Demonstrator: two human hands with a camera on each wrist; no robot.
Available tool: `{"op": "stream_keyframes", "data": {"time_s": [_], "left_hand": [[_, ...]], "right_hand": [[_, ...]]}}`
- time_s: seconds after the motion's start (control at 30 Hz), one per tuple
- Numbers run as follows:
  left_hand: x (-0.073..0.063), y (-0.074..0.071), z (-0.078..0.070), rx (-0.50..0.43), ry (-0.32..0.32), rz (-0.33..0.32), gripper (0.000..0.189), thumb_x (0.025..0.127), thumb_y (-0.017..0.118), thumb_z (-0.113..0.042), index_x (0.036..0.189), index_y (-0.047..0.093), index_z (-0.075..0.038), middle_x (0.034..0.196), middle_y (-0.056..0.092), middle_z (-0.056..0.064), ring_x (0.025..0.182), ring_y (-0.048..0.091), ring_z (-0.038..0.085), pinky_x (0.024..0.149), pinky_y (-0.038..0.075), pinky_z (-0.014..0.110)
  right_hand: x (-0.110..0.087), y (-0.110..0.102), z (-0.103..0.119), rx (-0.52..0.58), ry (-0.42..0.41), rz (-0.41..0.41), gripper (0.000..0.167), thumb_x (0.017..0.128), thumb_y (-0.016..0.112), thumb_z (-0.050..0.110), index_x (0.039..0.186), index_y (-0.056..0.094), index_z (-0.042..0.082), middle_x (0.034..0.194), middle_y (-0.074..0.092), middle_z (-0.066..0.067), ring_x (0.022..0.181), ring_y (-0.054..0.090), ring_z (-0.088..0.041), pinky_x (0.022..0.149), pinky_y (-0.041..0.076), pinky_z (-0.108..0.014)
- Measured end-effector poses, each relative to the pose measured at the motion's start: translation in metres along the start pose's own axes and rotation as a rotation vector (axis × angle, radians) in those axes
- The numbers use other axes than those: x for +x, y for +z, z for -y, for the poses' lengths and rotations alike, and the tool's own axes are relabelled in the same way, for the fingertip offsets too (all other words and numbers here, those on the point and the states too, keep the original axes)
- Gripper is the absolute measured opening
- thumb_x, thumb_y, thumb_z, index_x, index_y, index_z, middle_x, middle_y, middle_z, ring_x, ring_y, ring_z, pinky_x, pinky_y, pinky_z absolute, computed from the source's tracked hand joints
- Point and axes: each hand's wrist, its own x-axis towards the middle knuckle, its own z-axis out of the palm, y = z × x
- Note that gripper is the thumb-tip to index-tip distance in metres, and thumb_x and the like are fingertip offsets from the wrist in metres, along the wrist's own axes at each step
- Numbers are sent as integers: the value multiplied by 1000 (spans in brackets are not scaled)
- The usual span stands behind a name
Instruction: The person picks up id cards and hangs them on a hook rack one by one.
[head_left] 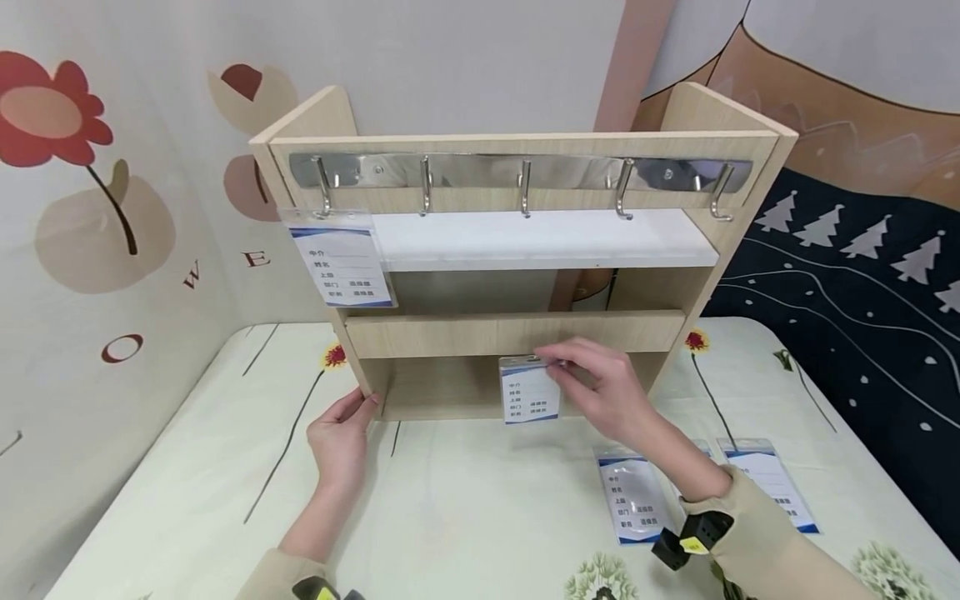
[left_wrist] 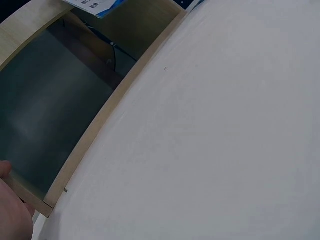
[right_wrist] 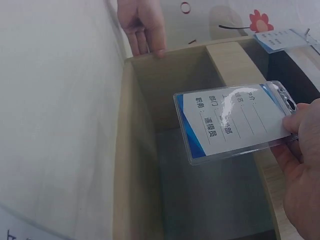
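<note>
A clear-sleeved name badge [head_left: 528, 396] is pinched at its top corner by my right hand [head_left: 603, 387], in front of the shelf's lower compartment. The right wrist view shows the badge [right_wrist: 225, 120] close up, its slot end by the thumb. My left hand [head_left: 341, 442] holds the lower left edge of a light wooden shelf unit [head_left: 517, 333]; in the left wrist view only part of that hand [left_wrist: 12, 210] appears, at the frame's edge. A metal rail [head_left: 476, 171] with several hooks runs across the unit's top. Another badge [head_left: 341, 262] hangs on the leftmost hook.
On the flowered tablecloth [head_left: 465, 500] at the right lie a badge [head_left: 637, 500] and another badge [head_left: 772, 483], with a further one partly hidden behind my right forearm. A white shelf board [head_left: 547, 242] sits beneath the hooks. Printed curtains [head_left: 480, 67] stand behind the unit.
</note>
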Motion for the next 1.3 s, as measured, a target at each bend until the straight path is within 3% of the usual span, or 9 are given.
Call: {"op": "stream_keyframes", "data": {"time_s": [0.37, 0.6, 0.77, 1.07, 1.3], "left_hand": [[2, 2, 1, 14, -1, 13, 33, 94, 75, -9, 124, 71, 3, 121, 70, 19, 89, 66, -8, 78, 55, 12], [3, 1, 0, 8, 15, 1, 31, 93, 75, -6, 122, 72, 4, 102, 77, -5, 88, 68, -8, 79, 56, 13], [2, -1, 0, 2, 4, 1, 31, 93, 75, -6, 123, 72, 4, 99, 76, -9, 87, 67, -8, 79, 55, 13], [0, 0, -1, -11, -13, 11, 33, 94, 75, -7, 125, 70, 4, 118, 72, 15, 88, 67, -9, 80, 55, 12], [-1, 0, -1, -11, -26, 12, 34, 94, 74, -7, 126, 69, 4, 123, 69, 20, 89, 66, -9, 81, 54, 12]], "right_hand": [[18, 1, 10, 2, 18, -36, 34, 82, 71, -22, 111, 73, -4, 104, 75, -12, 92, 70, -23, 81, 57, -18], [32, 11, 15, 73, -3, -108, 33, 84, 68, -22, 112, 72, -5, 104, 74, -14, 93, 68, -18, 81, 57, -20], [41, 20, 16, 96, -38, -140, 27, 89, 68, -17, 113, 71, -5, 103, 73, -15, 90, 66, -20, 81, 57, -20], [61, 22, 23, 76, -76, -155, 31, 86, 69, -20, 114, 71, -7, 102, 72, -15, 90, 65, -18, 74, 53, -18], [78, 26, 27, 94, -117, -164, 27, 88, 68, -18, 113, 71, -8, 101, 72, -15, 89, 65, -17, 74, 55, -20]]}}
